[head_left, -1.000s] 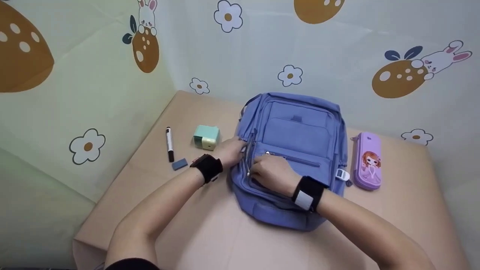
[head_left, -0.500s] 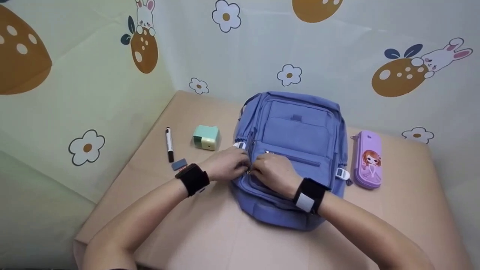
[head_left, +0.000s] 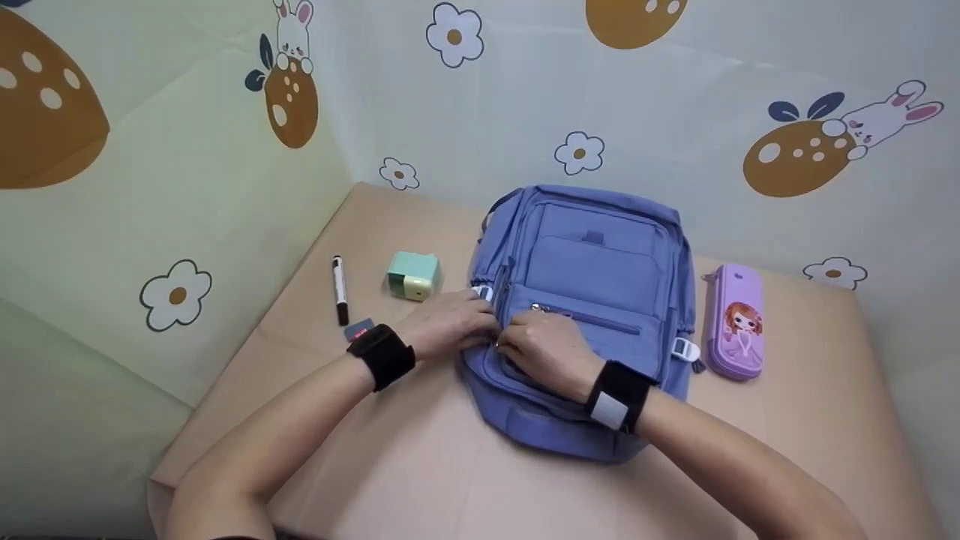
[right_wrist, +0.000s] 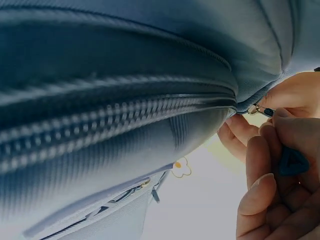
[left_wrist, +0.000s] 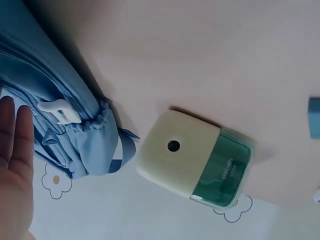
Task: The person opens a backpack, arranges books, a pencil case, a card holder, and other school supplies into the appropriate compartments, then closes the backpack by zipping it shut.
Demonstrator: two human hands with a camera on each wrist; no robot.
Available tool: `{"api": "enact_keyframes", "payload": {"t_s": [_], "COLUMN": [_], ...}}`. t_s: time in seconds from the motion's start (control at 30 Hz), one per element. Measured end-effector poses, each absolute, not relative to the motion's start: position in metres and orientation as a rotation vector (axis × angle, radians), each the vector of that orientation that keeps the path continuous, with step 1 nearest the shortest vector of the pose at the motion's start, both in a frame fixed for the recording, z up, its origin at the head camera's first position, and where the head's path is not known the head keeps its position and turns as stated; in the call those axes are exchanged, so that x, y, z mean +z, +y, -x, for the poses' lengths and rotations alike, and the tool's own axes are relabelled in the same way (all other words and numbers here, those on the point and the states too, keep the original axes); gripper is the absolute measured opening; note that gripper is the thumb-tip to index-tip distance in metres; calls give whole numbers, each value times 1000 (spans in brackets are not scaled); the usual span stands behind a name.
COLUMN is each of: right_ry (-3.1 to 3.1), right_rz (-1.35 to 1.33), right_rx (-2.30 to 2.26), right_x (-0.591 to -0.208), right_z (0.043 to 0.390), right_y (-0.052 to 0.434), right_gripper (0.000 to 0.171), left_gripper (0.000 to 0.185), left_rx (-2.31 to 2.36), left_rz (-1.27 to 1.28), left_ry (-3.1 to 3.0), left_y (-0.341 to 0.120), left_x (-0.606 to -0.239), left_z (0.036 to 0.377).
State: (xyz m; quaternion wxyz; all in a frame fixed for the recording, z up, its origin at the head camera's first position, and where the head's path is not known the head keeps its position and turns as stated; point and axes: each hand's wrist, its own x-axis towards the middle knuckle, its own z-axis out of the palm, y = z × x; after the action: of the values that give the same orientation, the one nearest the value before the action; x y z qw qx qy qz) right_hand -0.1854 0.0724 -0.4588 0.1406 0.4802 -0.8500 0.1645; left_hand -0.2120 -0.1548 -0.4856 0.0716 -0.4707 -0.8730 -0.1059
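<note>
Hands meet at the left edge of the blue backpack (head_left: 592,300), which lies flat on the surface (head_left: 450,480) with its front up. Right hand (head_left: 547,349) rests on the lower front pocket, its fingers (right_wrist: 280,165) pinching the blue zipper pull (right_wrist: 293,161). Left hand (head_left: 450,322) lies against the bag's side, fingers curled on the fabric beside the zipper. Green pencil sharpener (head_left: 412,274) stands just left of the bag.
</note>
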Motion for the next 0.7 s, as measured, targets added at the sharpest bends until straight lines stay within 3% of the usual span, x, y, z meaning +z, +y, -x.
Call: {"api": "enact_keyframes", "payload": {"t_s": [0.4,0.7], "right_ry": [-2468,-2458], "right_rz": [-1473,-1453], "right_rx": [513,543], "right_x": [-450,-446], "right_z": [161,139], "right_y": [97,141], "right_gripper": [3,4], "left_gripper": [9,5], "left_rx": [-379,-383], "left_rz": [1453,1428], "left_ry": [-2669,-2710], "left_y": [-153,-154], "left_x": [-484,-485], "left_z": [212,211]}}
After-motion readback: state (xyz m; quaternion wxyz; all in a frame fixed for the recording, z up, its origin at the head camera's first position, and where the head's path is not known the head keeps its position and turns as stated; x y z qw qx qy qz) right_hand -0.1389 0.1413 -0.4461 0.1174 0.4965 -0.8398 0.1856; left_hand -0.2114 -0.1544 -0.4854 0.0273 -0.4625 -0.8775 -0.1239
